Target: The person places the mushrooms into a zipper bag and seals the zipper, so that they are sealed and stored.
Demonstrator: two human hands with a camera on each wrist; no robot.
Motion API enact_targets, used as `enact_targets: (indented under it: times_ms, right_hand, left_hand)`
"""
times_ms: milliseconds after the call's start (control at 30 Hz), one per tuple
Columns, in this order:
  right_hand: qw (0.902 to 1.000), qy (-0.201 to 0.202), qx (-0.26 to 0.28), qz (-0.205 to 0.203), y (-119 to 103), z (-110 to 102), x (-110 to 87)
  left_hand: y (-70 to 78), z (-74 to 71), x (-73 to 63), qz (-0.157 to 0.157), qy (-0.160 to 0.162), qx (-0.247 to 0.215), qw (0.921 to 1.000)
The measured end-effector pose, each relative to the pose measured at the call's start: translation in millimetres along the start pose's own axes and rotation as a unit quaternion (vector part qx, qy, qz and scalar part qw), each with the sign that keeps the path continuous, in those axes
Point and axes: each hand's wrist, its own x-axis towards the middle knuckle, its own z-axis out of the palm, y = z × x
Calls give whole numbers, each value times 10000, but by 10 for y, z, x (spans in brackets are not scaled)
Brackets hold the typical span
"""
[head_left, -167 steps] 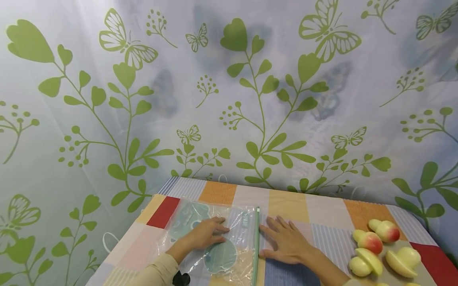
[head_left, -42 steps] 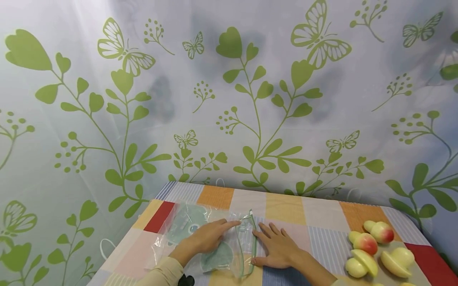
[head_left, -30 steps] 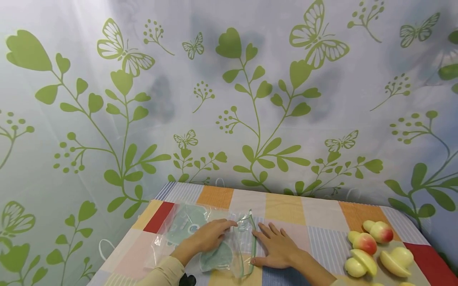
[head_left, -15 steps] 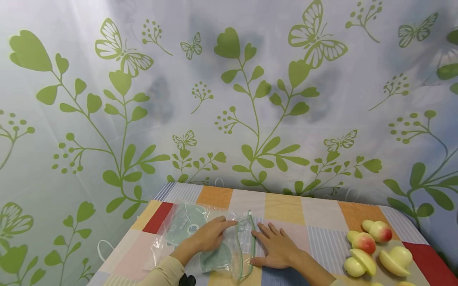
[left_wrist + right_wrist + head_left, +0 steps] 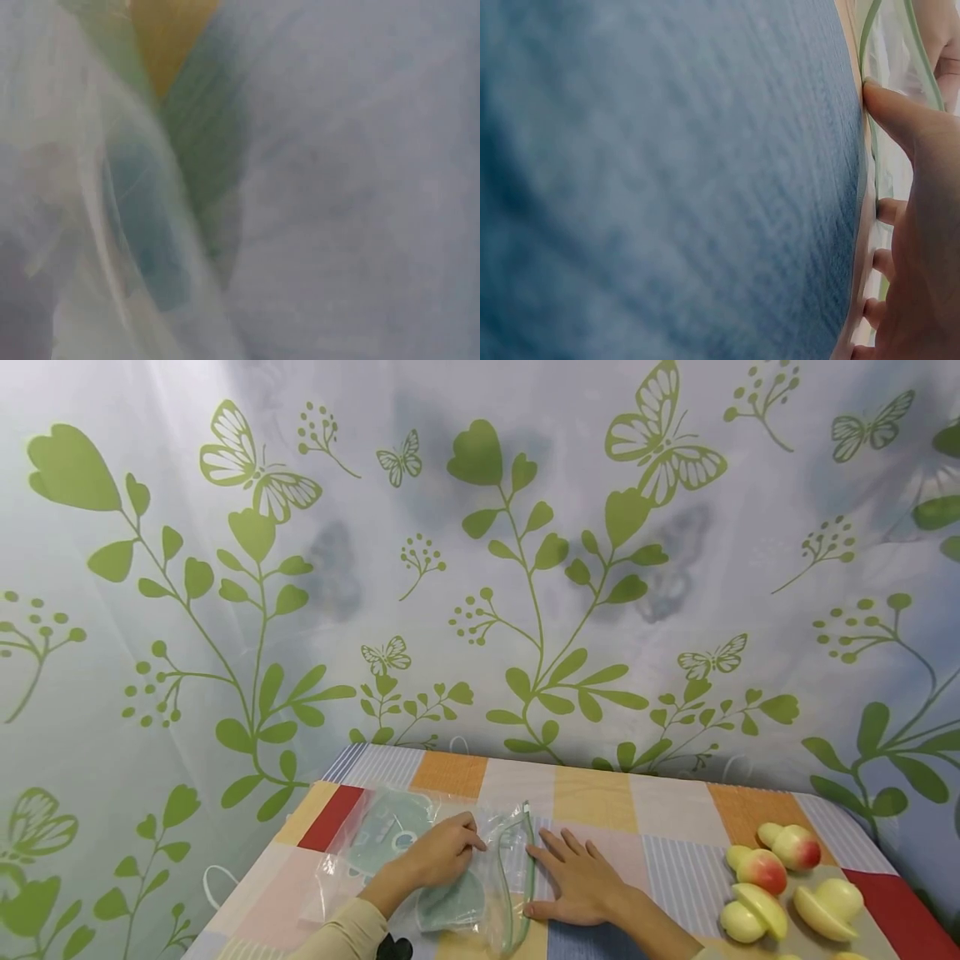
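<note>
"Item one?"
"Clear zip bag [image 5: 393, 827], green-edged mouth gaping; bottom centre of the head view."
"Left hand [image 5: 441, 852]?"
"On the bag, fingers curled; whether they pinch it, cannot tell."
"Right hand [image 5: 581, 878]?"
"Fingers spread, gripping nothing; thumb touching the bag's right-hand green edge."

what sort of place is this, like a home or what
Probably an indoor spot, perhaps a home or a makeshift filming corner; I can't tell which. A curtain-like backdrop printed with leaves and butterflies hangs behind a table covered in patchwork cloth, with fruit-like pieces at its right.
</note>
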Motion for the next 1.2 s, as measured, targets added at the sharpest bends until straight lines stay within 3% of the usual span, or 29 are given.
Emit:
enact_targets:
  times_ms: [233, 467, 733, 1067, 1200]
  right_hand:
    - [10000, -13, 64, -11, 5, -16, -2]
    - [10000, -69, 13, 8, -2, -19, -9]
    - [9999, -14, -17, -105, -3, -19, -9]
    - [9998, 116, -53, -172, 8, 14, -2]
    - [9999, 82, 16, -142, 5, 7, 0]
  left_hand:
    - [-34, -8, 23, -213, -62, -59, 9997]
    - [-80, 42, 33, -191, -228, 32, 9996]
    - [1, 74, 56, -8, -763, 480, 9959]
    - [1, 82, 60, -90, -823, 953, 9920]
    - [-6, 101, 53, 31, -911, 1328, 9869]
